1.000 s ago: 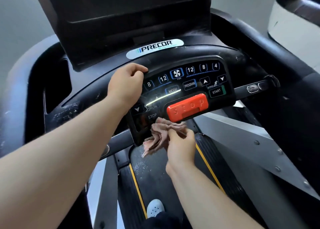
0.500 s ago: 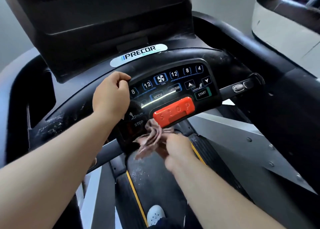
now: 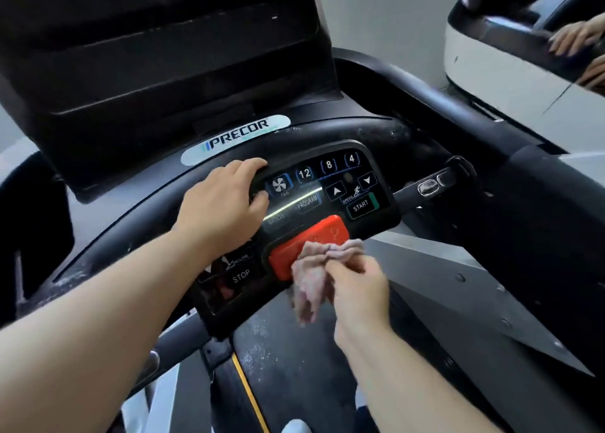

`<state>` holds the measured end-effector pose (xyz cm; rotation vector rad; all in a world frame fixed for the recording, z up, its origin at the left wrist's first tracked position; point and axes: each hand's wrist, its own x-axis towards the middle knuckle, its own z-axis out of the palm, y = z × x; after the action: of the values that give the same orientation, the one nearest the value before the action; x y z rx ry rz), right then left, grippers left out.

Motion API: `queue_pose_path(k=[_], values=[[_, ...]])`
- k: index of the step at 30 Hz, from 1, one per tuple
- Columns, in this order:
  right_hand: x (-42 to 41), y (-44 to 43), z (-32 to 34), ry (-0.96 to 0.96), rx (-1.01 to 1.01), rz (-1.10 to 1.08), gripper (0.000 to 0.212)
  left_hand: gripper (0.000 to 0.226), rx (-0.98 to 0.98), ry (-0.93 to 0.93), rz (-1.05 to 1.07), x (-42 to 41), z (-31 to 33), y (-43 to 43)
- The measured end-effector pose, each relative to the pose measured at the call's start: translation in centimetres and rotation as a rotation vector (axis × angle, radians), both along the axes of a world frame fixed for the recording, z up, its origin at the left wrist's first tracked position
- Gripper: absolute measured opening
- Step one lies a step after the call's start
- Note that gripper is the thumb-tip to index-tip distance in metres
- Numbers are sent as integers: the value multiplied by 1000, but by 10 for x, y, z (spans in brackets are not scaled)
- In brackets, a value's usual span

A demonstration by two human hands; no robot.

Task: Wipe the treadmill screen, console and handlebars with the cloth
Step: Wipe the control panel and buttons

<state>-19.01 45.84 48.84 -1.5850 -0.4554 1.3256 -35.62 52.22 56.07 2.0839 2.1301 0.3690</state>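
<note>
The pinkish cloth point(image 3: 311, 270) is lying bunched against the lower right edge of the red stop button point(image 3: 294, 251), with its loose end hanging over the belt point(image 3: 294, 373). The right hand point(image 3: 358, 290) is pinching the cloth between curled fingers and thumb. The left hand point(image 3: 222, 210) is gripping the upper left edge of the control panel point(image 3: 360, 184), fingers curled over its top and thumb on its face. The dark screen point(image 3: 163, 72) is rising behind.

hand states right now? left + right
Left hand: closed, gripping the top edge of the console.
Right hand: closed, pinching the cloth at the red stop button.
</note>
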Motion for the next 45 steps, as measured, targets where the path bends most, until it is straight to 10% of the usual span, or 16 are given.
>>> queue_pose_path(k=[11, 17, 22, 32, 37, 45], values=[[-8, -26, -14, -1165, 531, 472, 45, 30, -158, -453, 103, -12, 10, 10], [-47, -24, -25, -1320, 458, 619, 61, 33, -104, -283, 54, -12, 7, 5], [-38, 26, -7, -1137, 238, 412, 65, 33, -120, -286, 65, -10, 9, 1], [-33, -21, -48, -1338, 882, 614, 49, 32, -136, 132, -119, 19, 10, 42], [32, 47, -50, -958, 462, 248, 53, 34, 51, 119, -209, 19, 2, 41], [-19, 34, -41, -377, 381, -11, 58, 36, 72, 127, -164, 26, 5, 36]])
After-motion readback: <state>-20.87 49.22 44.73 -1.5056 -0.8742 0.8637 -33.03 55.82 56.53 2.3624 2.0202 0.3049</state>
